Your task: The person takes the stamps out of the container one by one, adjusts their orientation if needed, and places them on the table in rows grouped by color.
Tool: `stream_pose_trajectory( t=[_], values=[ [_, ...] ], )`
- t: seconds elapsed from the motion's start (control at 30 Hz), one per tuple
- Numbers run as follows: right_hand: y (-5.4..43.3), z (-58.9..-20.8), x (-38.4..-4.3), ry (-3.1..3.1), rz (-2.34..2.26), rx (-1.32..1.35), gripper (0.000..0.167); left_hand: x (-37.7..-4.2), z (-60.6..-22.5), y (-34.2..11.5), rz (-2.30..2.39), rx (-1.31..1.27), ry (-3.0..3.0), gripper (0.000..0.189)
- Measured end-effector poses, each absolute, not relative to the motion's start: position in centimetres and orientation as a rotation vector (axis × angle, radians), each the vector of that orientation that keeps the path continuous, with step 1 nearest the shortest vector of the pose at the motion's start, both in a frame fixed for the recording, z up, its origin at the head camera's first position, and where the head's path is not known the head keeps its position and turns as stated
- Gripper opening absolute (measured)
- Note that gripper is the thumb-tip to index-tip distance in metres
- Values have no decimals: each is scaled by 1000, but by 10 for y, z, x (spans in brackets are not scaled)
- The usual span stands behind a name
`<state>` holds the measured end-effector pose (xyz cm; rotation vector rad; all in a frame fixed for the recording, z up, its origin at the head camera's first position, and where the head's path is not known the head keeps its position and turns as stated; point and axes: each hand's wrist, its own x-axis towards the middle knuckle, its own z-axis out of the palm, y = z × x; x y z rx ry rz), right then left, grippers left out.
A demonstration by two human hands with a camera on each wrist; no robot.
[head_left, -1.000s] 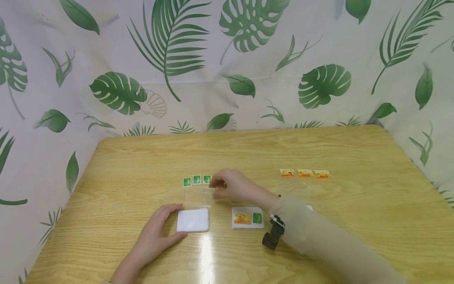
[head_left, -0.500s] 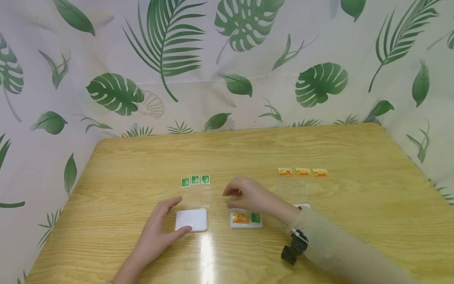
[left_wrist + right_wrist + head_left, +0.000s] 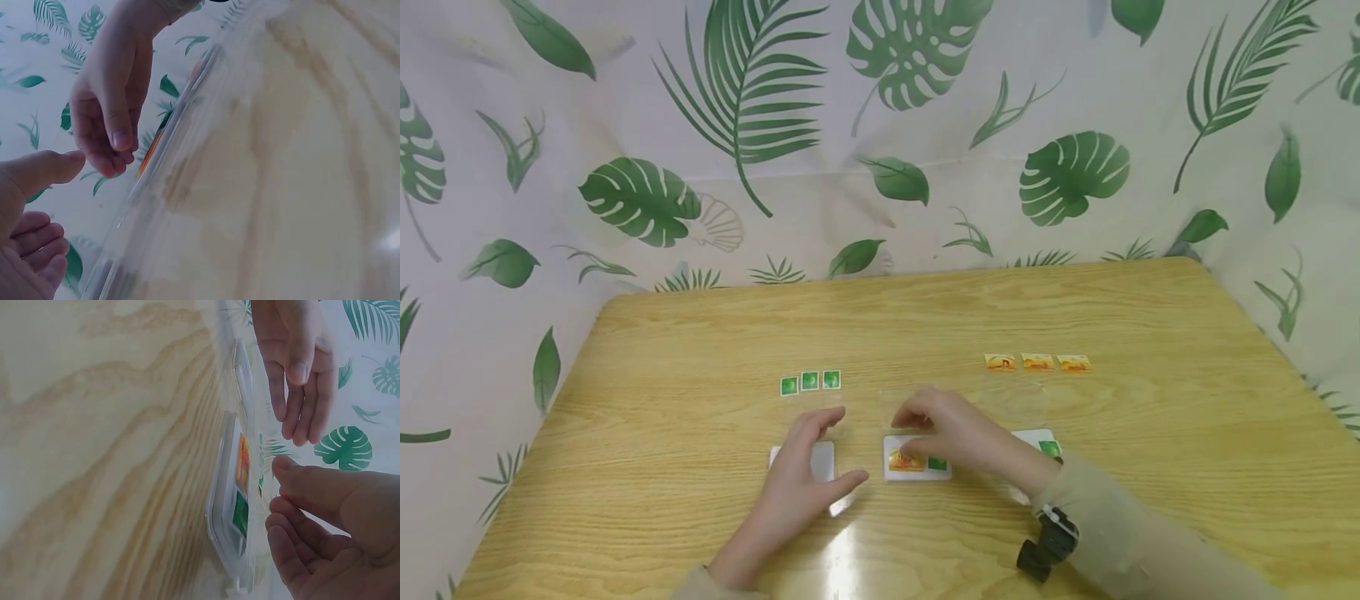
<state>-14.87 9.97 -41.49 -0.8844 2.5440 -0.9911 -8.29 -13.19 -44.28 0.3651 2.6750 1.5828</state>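
Over the left white box (image 3: 824,458) hovers my left hand (image 3: 801,475), its thumb and fingers spread apart with nothing between them. My right hand (image 3: 951,433) hangs above the middle white box (image 3: 891,477), partly covering it. In the right wrist view, the right hand's (image 3: 337,531) fingers are loosely bent, and I see nothing held. On the middle box lie an orange sticker (image 3: 904,461) and a green sticker (image 3: 936,463). A third white box (image 3: 1032,436), with a green sticker (image 3: 1049,449) on it, is mostly hidden by the right forearm.
Three small green stickers (image 3: 809,381) lie in a row behind the left box. Farther right are three orange stickers (image 3: 1037,362). Faint clear plastic lids, one (image 3: 1015,400) at the right, lie behind the boxes. A leaf-print cloth (image 3: 820,208) hangs beyond the wooden table (image 3: 662,367).
My right hand has drawn back from the green stickers to above the middle box. The left hand has left the left box's edge, moving right and opening over it.
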Motion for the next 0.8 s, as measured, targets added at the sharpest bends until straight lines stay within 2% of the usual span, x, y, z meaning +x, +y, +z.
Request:
stream_pose_trajectory(
  t=[0.53, 0.8],
  values=[
    [109, -419, -139, 2609, -956, -897, 27, -82, -452, -87, 1555, 528, 2655, 71],
    [110, -420, -136, 2571, -927, -895, 28, -80, -454, -78, 1516, 499, 2678, 71]
  ],
)
